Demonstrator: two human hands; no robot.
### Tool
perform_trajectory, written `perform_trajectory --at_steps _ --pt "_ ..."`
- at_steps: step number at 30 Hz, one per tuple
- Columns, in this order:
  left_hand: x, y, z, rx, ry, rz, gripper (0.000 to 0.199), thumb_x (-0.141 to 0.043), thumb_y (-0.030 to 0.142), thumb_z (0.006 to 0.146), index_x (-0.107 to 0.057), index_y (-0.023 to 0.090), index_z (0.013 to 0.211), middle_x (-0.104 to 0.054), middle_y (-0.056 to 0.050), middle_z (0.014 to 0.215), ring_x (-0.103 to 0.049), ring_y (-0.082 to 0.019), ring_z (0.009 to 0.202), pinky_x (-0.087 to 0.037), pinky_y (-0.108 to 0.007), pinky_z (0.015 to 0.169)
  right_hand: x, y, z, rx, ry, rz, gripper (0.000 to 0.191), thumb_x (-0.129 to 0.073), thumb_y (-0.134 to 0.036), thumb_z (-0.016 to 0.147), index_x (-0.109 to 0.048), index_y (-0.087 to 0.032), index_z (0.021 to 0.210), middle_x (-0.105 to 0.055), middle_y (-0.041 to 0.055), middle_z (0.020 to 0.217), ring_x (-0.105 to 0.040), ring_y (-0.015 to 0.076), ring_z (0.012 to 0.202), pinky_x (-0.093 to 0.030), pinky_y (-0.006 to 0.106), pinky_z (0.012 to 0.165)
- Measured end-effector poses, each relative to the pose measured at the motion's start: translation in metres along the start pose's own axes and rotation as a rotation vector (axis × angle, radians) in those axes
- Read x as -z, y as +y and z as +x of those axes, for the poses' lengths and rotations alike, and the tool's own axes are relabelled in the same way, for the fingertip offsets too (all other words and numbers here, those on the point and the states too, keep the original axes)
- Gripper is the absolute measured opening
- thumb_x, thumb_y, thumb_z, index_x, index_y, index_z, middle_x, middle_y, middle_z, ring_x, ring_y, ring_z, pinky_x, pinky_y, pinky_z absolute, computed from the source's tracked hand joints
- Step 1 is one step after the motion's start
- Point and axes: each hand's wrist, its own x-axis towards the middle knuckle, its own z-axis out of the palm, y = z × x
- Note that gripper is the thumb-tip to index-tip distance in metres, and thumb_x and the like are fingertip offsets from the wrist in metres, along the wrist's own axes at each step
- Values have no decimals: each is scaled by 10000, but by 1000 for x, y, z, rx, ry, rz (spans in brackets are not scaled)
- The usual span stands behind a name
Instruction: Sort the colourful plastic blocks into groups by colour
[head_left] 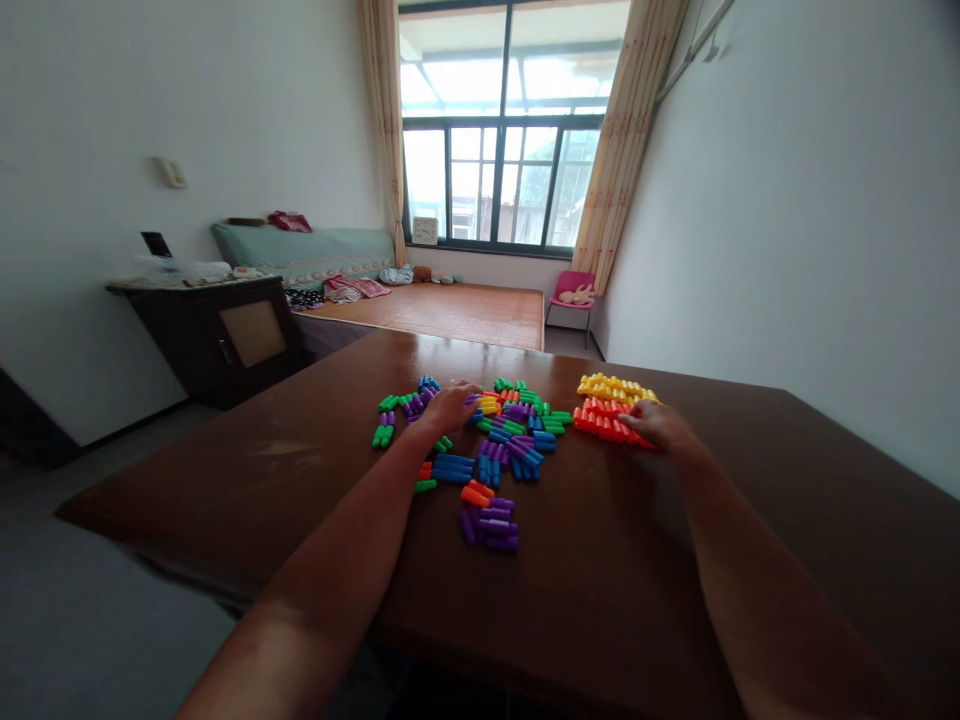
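While a dark cabinet (255,330) stands well left of the mixed pile of plastic pieces (517,443) on the brown bench (600,560), the left hand (452,405) reaches over the pile's left part, and whether it grasps a piece I cannot tell. Purple pieces (496,525) lie on the pile's near side. Right of the pile sit joined red rows (600,420), with yellow rows (619,388) just behind; the right hand (664,425) rests bent fingers on the red rows' right end, its grip unclear.
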Motion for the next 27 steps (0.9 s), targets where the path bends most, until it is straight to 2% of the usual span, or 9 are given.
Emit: perform_trajectory --at_steps 3,6,8,12,16,19,22,27 --pt "-6 7 1 -25 -61 8 347 -531 294 875 -637 222 1198 -636 -80 1233 -549 -244 1185 -410 -376 1042 4 -8 -1 -36 -39 -64 344 -549 -537 786 -684 -225 839 -691 64 782 -620 217 722 -399 287 609" --pt "-12 13 0 -63 -157 23 350 -534 334 883 -617 303 1222 -581 -29 1335 -502 -241 1249 -370 -400 1074 3 -16 -1 27 -28 -67 338 -514 -516 813 -666 -220 868 -694 60 825 -614 200 737 -388 277 612" --pt "-11 13 -2 -62 -199 55 298 -523 351 892 -645 338 1163 -606 -5 1300 -518 -238 1225 -365 -412 1069 1 -20 -1 74 -3 -64 322 -509 -497 818 -658 -217 872 -692 57 837 -607 190 740 -384 272 617" --pt "-5 8 -5 4 -157 211 246 -529 323 882 -693 275 1059 -649 -56 1209 -544 -261 1175 -382 -412 1036 -1 -23 0 128 41 -52 282 -513 -451 829 -660 -218 887 -689 51 826 -593 173 725 -369 265 624" --pt "-6 14 -2 -18 -108 221 315 -473 338 919 -644 264 1173 -600 -52 1303 -511 -241 1221 -362 -391 1053 -1 -29 -2 145 50 -43 254 -516 -412 838 -659 -206 877 -688 47 817 -588 164 713 -363 260 623" --pt "-11 26 1 -51 -203 210 339 -403 413 954 -657 299 1148 -633 -34 1257 -520 -236 1205 -334 -423 1068 -1 -34 -5 165 39 -34 242 -518 -391 840 -661 -200 878 -686 43 807 -590 164 711 -371 262 624" --pt "-13 33 1 -12 -275 242 372 -396 453 950 -702 265 1048 -669 -78 1173 -559 -267 1139 -337 -477 1043 -1 -37 -7 182 45 -28 222 -522 -374 839 -664 -207 871 -686 36 794 -591 164 704 -379 264 627" --pt "-6 32 -1 -41 -174 158 275 -457 306 921 -723 235 915 -699 -66 1077 -606 -231 1046 -411 -390 976 0 -46 -10 238 70 -3 215 -523 -363 848 -667 -207 875 -699 46 811 -611 173 724 -400 271 648"
